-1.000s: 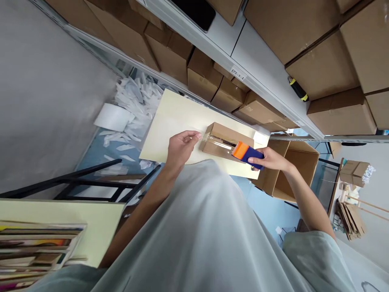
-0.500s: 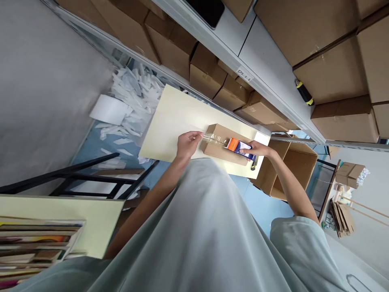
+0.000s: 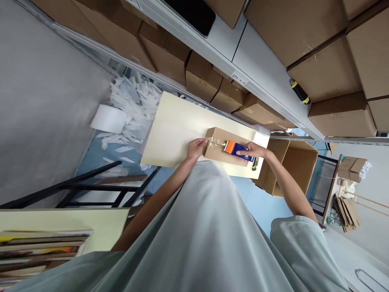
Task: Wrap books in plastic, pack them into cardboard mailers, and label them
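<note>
A long brown cardboard box lies on the pale yellow tabletop. Clear packing tape runs along its top from the left end to a tape dispenser with an orange head and blue body. My right hand is wrapped around the dispenser's body, low over the box. At the box's left end, my left hand pinches the tape's free end against or close to the edge; the fingertips are too small to see exactly. A black and yellow utility knife lies beside the box, near my right hand.
Shelves with several cardboard boxes run along the table's far side. On the upper shelf are a dark phone and a black-yellow tool. A large open carton stands right of the table. White scraps pile up at left.
My left hand has moved right, bringing the tape's end to the box's left end; the tape span now lies closer to the box. My right hand stays on the dispenser, shifted slightly left.
</note>
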`<action>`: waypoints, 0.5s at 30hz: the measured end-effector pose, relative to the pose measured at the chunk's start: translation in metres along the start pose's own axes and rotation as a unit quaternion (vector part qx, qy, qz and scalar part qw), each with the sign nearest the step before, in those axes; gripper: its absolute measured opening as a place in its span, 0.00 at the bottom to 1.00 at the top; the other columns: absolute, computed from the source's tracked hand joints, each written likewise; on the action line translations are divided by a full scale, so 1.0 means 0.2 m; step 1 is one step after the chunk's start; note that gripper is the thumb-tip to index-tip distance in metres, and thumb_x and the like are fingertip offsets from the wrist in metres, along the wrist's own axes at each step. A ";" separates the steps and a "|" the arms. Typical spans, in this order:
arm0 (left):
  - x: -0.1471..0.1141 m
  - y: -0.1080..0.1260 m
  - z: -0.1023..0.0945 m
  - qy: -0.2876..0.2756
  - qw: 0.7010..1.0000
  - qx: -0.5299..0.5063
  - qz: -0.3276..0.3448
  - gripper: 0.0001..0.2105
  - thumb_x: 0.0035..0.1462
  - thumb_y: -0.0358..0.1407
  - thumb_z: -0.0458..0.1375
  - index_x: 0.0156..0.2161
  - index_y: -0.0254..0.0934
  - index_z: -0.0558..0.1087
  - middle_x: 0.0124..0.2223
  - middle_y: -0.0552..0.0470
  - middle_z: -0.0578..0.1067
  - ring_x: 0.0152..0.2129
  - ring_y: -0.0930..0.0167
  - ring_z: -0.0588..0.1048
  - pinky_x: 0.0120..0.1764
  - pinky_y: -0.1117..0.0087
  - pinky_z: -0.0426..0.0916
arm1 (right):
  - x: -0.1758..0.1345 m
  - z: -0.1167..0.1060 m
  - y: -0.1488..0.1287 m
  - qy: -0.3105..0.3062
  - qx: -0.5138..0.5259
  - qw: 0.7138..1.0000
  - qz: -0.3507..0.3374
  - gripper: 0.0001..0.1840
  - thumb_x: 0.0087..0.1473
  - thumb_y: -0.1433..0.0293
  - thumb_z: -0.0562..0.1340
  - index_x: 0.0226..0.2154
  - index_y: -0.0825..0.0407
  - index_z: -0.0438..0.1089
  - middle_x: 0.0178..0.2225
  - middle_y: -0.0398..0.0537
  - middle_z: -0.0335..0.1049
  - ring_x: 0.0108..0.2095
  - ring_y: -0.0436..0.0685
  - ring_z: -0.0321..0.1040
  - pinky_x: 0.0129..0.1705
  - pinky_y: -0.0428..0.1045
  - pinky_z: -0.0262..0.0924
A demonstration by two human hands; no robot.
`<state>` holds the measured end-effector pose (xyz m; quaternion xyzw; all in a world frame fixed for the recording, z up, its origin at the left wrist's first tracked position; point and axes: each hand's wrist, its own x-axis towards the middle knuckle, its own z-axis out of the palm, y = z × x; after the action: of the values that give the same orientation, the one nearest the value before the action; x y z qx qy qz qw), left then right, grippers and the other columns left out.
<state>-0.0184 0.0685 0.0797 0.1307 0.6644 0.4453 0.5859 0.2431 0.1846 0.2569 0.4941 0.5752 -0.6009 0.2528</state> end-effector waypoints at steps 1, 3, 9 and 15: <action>-0.01 -0.01 0.02 -0.004 1.000 -0.008 0.004 0.11 0.53 0.42 0.71 0.35 0.35 0.81 0.40 0.42 0.86 0.40 0.62 0.83 0.49 0.63 0.76 | 0.00 0.00 0.00 0.003 -0.003 1.000 0.000 0.37 0.48 0.33 0.72 0.28 0.51 0.74 0.23 0.44 0.79 0.25 0.55 0.75 0.35 0.50 0.73; -0.02 -0.03 0.03 0.000 1.000 -0.006 0.015 0.15 0.55 0.46 0.72 0.39 0.35 0.81 0.42 0.41 0.86 0.42 0.62 0.82 0.48 0.64 0.76 | 0.00 0.01 0.00 0.006 -0.005 1.000 -0.008 0.37 0.48 0.33 0.72 0.27 0.51 0.74 0.23 0.44 0.79 0.25 0.55 0.75 0.33 0.49 0.71; -0.12 -0.02 0.00 0.082 0.989 0.119 0.042 0.23 0.61 0.45 0.67 0.57 0.34 0.81 0.47 0.40 0.84 0.39 0.63 0.82 0.48 0.64 0.73 | 0.00 0.02 0.02 -0.009 0.010 0.999 -0.030 0.38 0.45 0.32 0.73 0.26 0.51 0.74 0.21 0.44 0.77 0.23 0.54 0.73 0.31 0.48 0.69; -0.26 0.10 0.11 0.057 0.947 0.258 0.182 0.22 0.73 0.51 0.54 0.42 0.39 0.85 0.35 0.44 0.83 0.37 0.59 0.79 0.42 0.66 0.66 | 0.02 0.03 0.04 -0.018 0.015 0.999 -0.042 0.39 0.44 0.31 0.73 0.26 0.52 0.74 0.21 0.45 0.78 0.23 0.54 0.73 0.30 0.48 0.70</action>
<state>0.0096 0.0537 0.1300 0.3710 0.7535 0.3644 0.4022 0.2471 0.1785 0.2480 0.4620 0.5818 -0.6283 0.2309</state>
